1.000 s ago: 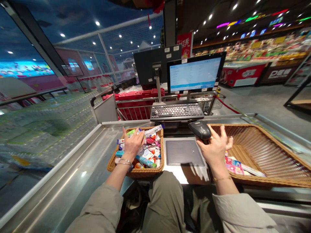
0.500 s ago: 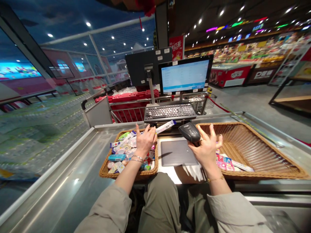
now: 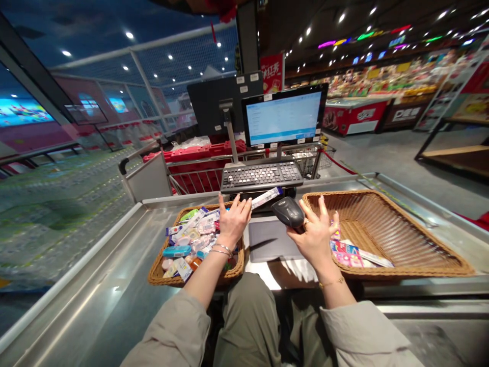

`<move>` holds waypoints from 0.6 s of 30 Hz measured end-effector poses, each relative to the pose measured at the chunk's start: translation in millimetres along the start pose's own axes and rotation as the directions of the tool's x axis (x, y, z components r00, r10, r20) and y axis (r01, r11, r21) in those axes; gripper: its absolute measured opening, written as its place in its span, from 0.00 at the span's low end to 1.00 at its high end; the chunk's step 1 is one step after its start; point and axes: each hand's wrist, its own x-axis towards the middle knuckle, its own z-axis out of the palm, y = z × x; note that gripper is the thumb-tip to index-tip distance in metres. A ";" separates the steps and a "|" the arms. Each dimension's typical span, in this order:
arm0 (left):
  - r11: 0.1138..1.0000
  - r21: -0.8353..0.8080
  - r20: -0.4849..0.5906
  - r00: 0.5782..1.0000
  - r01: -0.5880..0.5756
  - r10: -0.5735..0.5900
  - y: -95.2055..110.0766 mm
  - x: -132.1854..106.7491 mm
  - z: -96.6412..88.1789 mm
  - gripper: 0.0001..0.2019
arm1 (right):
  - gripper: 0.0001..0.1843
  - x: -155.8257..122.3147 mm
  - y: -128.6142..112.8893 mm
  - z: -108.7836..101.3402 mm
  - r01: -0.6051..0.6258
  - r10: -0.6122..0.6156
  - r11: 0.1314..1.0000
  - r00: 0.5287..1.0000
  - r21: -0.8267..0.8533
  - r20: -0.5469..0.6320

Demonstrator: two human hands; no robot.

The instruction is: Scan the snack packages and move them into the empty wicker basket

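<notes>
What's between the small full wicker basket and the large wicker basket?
In the head view, a flat dark grey pad, with the black handheld scanner held above it.

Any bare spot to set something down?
Bare: right basket beyond its corner packets; counter left of the left basket. Crowded: left basket; far edge of the grey pad, where the left hand holds a long packet, the right hand a scanner.
</notes>
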 end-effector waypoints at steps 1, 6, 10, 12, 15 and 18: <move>1.000 -0.003 0.002 1.000 0.002 -0.002 0.4 0.2 0.5 0.19 | 0.10 0.0 -0.3 -0.1 -0.001 0.001 1.000 1.000 0.004 0.001; 1.000 -0.013 0.010 1.000 0.014 -0.013 1.8 1.4 2.7 0.19 | 0.08 0.3 -1.1 0.0 -0.010 0.010 1.000 1.000 0.027 0.000; 1.000 -0.024 0.011 1.000 0.014 -0.014 2.8 2.4 3.6 0.20 | 0.08 0.4 -1.1 -0.3 -0.016 0.016 0.999 1.000 0.039 0.012; 0.999 -0.031 0.006 1.000 0.014 -0.014 3.3 3.1 3.7 0.20 | 0.09 0.4 -0.9 -0.7 -0.016 0.015 0.999 1.000 0.038 0.019; 0.999 -0.048 -0.001 1.000 0.020 -0.020 4.0 4.3 3.7 0.20 | 0.09 0.3 -0.8 -1.6 -0.013 0.011 0.999 0.999 0.035 0.032; 0.998 -0.062 -0.003 1.000 0.024 -0.024 4.4 5.5 3.4 0.21 | 0.09 0.1 -1.1 -2.4 -0.016 0.014 0.999 0.999 0.037 0.040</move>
